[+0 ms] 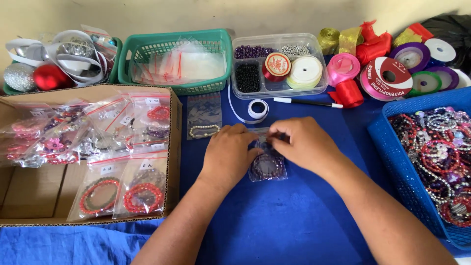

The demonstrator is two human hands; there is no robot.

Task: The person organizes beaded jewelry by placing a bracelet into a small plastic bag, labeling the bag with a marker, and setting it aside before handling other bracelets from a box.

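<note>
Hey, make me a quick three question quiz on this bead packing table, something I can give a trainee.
1. Which things do the left hand and right hand both touch?
2. True or false: the cardboard box holds bagged bracelets.
3. The blue basket of loose bracelets sits on which side of the hands? A) left B) right C) behind

Key
1. A small clear bag with a dark purple bracelet inside, lying on the blue cloth; both hands pinch at its top edge.
2. True: several clear bags with red and pink bracelets lie in it.
3. B, on the person's right.
</note>
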